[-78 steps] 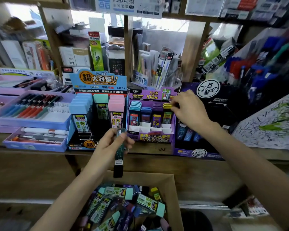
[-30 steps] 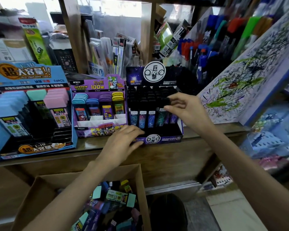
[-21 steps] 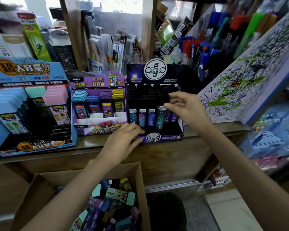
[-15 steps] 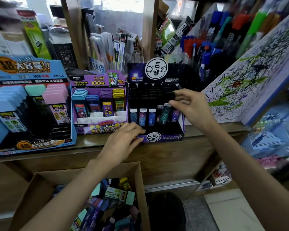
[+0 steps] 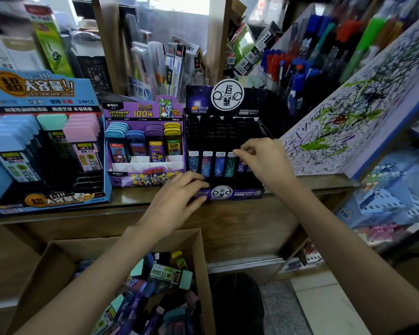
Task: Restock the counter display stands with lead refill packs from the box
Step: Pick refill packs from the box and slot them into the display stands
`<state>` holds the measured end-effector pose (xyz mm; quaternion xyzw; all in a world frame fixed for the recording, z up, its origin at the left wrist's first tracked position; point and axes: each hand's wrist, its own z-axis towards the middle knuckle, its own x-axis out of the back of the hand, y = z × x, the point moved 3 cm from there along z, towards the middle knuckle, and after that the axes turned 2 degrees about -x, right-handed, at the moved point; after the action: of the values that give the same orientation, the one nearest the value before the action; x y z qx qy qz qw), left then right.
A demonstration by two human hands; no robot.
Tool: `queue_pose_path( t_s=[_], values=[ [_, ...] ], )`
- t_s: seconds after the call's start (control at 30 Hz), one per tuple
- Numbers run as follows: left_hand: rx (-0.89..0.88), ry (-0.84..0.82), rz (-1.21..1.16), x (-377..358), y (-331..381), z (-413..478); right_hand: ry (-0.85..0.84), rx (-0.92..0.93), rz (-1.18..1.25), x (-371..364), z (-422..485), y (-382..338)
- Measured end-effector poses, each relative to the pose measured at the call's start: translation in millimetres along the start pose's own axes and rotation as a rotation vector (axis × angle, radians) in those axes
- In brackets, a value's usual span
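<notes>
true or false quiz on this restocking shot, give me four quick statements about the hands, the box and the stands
1. The left hand rests on the dark stand's front edge. True.
2. The cardboard box is empty. False: it holds many refill packs.
3. The right hand reaches into the box. False: its fingertips are at the dark stand's front row.
4. The purple stand sits between the blue stand and the dark stand. True.

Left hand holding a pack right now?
No, the left hand lies with straight fingers on the front edge of the black stand and holds nothing.
</notes>
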<state>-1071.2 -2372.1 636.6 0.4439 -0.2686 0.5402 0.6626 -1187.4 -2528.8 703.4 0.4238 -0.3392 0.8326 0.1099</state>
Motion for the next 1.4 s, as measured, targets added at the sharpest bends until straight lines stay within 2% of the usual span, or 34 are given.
queue_pose_path(
  t_s=[0.07, 0.13, 0.27, 0.4, 0.6, 0.67, 0.73, 0.87, 1.0, 1.13, 1.23, 1.4],
  values=[
    [-0.008, 0.052, -0.036, 8, 6, -15, -0.004, 0.016, -0.093, 5, -3, -3],
    [0.02, 0.062, -0.11, 13, 7, -43, 0.029, 0.059, -0.079, 9, -13, -5],
    [0.137, -0.09, -0.225, 2, -9, -117, -0.042, 0.168, 0.117, 3, -58, -13],
    [0.396, -0.27, -0.299, -28, -39, -185, -0.317, 0.142, 0.247, -50, -115, -13],
    [0.645, -0.537, -0.278, -74, -68, -263, -0.804, -0.18, 0.323, -175, -202, 2],
    [0.68, -0.577, -0.306, -82, -74, -281, -0.946, -0.269, 0.23, -209, -227, 3],
    [0.723, -0.616, -0.366, -87, -80, -296, -1.015, -0.258, 0.048, -235, -242, 5],
    [0.763, -0.784, -0.425, -100, -88, -316, -1.066, -0.182, -0.134, -261, -256, 7],
    [0.909, -0.62, -0.522, -108, -90, -312, -1.002, -0.223, -0.05, -266, -260, 12],
    [1.002, -0.513, -0.493, -122, -89, -293, -0.867, -0.423, 0.099, -268, -267, 11],
    [1.034, -0.506, -0.397, -132, -83, -282, -0.828, -0.426, 0.049, -271, -272, 10],
    [0.942, -0.568, -0.229, -135, -81, -282, -0.89, -0.428, 0.055, -271, -276, 11]
  ],
)
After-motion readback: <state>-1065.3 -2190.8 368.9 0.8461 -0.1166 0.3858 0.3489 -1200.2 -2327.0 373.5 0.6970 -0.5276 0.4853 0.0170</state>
